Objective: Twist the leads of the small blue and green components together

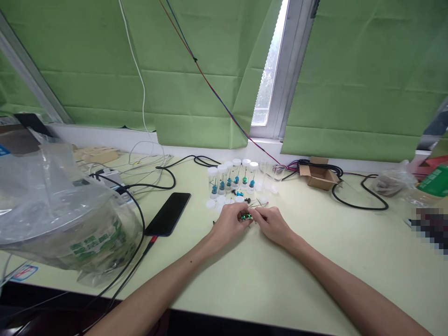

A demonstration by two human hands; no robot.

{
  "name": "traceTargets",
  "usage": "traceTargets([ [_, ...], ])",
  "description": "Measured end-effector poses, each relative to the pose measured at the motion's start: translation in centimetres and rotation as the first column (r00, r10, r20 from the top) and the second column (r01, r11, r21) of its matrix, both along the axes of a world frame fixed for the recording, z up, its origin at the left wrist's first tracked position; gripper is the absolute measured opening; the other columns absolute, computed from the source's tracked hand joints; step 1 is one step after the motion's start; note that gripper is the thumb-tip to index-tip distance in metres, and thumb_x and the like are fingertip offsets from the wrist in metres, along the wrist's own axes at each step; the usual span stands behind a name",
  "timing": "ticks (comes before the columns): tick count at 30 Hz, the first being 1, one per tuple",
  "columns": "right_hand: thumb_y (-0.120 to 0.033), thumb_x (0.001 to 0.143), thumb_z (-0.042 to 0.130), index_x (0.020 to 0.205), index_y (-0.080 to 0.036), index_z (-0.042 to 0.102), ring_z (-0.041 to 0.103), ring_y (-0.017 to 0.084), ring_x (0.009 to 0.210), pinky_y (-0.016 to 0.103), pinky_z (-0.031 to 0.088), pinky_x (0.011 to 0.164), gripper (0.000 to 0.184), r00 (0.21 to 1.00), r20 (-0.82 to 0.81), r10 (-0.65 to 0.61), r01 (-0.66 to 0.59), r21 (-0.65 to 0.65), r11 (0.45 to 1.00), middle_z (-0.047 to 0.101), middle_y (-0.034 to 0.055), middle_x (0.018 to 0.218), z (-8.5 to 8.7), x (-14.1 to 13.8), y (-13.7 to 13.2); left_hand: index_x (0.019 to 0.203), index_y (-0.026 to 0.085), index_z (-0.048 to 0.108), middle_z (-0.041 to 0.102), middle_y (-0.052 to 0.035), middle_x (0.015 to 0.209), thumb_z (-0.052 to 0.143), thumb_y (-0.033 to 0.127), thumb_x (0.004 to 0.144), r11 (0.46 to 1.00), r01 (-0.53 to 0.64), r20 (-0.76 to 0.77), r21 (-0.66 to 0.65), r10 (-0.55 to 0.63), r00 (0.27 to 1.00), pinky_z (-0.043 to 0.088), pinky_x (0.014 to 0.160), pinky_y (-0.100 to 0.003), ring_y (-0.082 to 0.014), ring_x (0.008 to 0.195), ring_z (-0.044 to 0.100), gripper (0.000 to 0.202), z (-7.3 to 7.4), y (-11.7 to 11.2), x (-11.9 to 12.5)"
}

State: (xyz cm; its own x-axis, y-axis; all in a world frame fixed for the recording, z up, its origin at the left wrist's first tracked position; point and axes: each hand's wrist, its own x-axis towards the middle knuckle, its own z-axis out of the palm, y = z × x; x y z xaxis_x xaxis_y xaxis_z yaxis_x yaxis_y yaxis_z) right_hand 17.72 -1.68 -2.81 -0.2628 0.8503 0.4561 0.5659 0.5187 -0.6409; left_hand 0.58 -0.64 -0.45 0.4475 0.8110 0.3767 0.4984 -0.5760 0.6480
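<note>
My left hand (229, 221) is closed in a pinch around a small shiny green part (246, 216), whose kind is too small to tell. The fingers of my right hand (273, 225) are pinched together right beside it, their tips meeting the left fingertips. What they grip is hidden. Just beyond the hands stand several clear tubes with white caps (254, 164), most holding a blue piece on a thin stem and one a green piece (244, 180). Loose on the table between lie a bright blue piece (240, 193), a small black piece (248, 200) and thin pins (259, 202).
To the left lies a black phone (168, 213) with a cable, beside a bulky plastic bag (101, 233). Empty clear tubes (278, 172) stand behind, near an open cardboard box (319, 176). Black cable (364, 207) loops and a green-labelled bottle (436, 182) are at the right.
</note>
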Motion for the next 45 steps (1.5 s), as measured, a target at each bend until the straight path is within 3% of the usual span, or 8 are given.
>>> traceTargets([
  [5, -0.043, 0.1, 0.038, 0.059, -0.019, 0.047, 0.031, 0.01, 0.051, 0.026, 0.027, 0.055, 0.048, 0.999, 0.012, -0.051, 0.051, -0.017, 0.999, 0.039, -0.0038, 0.052, -0.05, -0.07, -0.02, 0.067, 0.017, 0.057, 0.058, 0.0015, 0.066, 0.06, 0.016, 0.078, 1.0, -0.016, -0.003, 0.027, 0.016, 1.0, 0.032, 0.057, -0.025, -0.0122, 0.063, 0.047, 0.011, -0.06, 0.04, 0.07],
  [8, -0.042, 0.098, 0.043, 0.074, -0.019, 0.057, 0.034, 0.011, 0.051, 0.025, 0.029, 0.054, 0.036, 0.996, -0.008, -0.085, 0.084, -0.025, 0.996, 0.042, -0.0049, 0.053, -0.03, -0.1, -0.14, 0.068, 0.017, 0.06, 0.058, 0.0015, 0.064, 0.058, 0.018, 0.08, 0.998, -0.053, 0.0, 0.047, 0.053, 0.999, 0.032, 0.057, -0.026, -0.012, 0.061, 0.046, 0.013, 0.01, 0.12, 0.03],
  [13, -0.034, 0.094, 0.051, 0.098, -0.019, 0.057, 0.038, 0.011, 0.05, 0.024, 0.03, 0.053, 0.016, 0.999, -0.045, 0.024, -0.025, -0.021, 0.999, 0.044, -0.0072, 0.056, 0.01, 0.1, -0.33, 0.074, 0.018, 0.065, 0.061, 0.0011, 0.069, 0.056, 0.018, 0.079, 0.996, -0.082, -0.01, 0.017, 0.083, 0.997, 0.032, 0.057, -0.026, -0.0125, 0.062, 0.046, 0.01, -0.03, 0.26, -0.14],
  [18, -0.031, 0.095, 0.05, 0.087, -0.02, 0.056, 0.038, 0.011, 0.052, 0.024, 0.031, 0.054, 0.015, 0.998, -0.04, 0.043, -0.044, -0.024, 0.999, 0.043, -0.007, 0.056, 0.02, 0.31, -0.28, 0.068, 0.018, 0.059, 0.054, 0.0024, 0.063, 0.056, 0.019, 0.08, 0.998, -0.056, -0.032, 0.008, 0.056, 0.998, 0.03, 0.056, -0.026, -0.0123, 0.061, 0.044, 0.012, -0.1, 0.29, -0.07],
  [26, -0.037, 0.098, 0.045, 0.058, -0.019, 0.036, 0.029, 0.009, 0.05, 0.026, 0.025, 0.051, 0.044, 1.0, -0.009, 0.027, -0.027, -0.017, 0.999, 0.035, -0.0059, 0.052, 0.14, 0.06, -0.27, 0.062, 0.017, 0.046, 0.05, 0.0035, 0.061, 0.061, 0.018, 0.076, 1.0, 0.005, -0.049, -0.01, -0.006, 0.999, 0.028, 0.055, -0.025, -0.011, 0.06, 0.041, 0.02, 0.07, -0.11, 0.13],
  [35, -0.042, 0.1, 0.038, 0.058, -0.018, 0.05, 0.036, 0.01, 0.05, 0.025, 0.029, 0.055, 0.05, 1.0, 0.017, 0.008, -0.008, -0.023, 1.0, 0.045, -0.0033, 0.052, 0.01, 0.02, -0.05, 0.066, 0.017, 0.06, 0.058, 0.0014, 0.062, 0.062, 0.024, 0.078, 1.0, -0.004, -0.054, -0.022, 0.003, 0.999, 0.031, 0.055, -0.025, -0.0122, 0.06, 0.046, 0.014, -0.37, 0.12, 0.21],
  [42, -0.035, 0.094, 0.052, 0.102, -0.02, 0.057, 0.039, 0.011, 0.049, 0.024, 0.03, 0.054, 0.018, 1.0, -0.006, 0.014, -0.014, -0.02, 1.0, 0.045, -0.0078, 0.054, -0.03, 0.2, -0.43, 0.07, 0.018, 0.063, 0.058, 0.0018, 0.063, 0.057, 0.022, 0.081, 0.998, -0.062, -0.026, 0.026, 0.062, 0.998, 0.03, 0.056, -0.027, -0.0125, 0.06, 0.044, 0.013, 0.06, 0.36, -0.24],
  [45, -0.032, 0.095, 0.05, 0.1, -0.02, 0.056, 0.037, 0.01, 0.049, 0.024, 0.03, 0.054, 0.014, 0.999, -0.004, 0.049, -0.049, -0.01, 0.999, 0.043, -0.0084, 0.054, -0.01, 0.28, -0.47, 0.073, 0.018, 0.065, 0.059, 0.0013, 0.065, 0.056, 0.021, 0.081, 0.998, -0.063, -0.028, 0.014, 0.063, 0.998, 0.03, 0.056, -0.027, -0.0131, 0.061, 0.046, 0.012, 0.11, 0.42, -0.38],
])
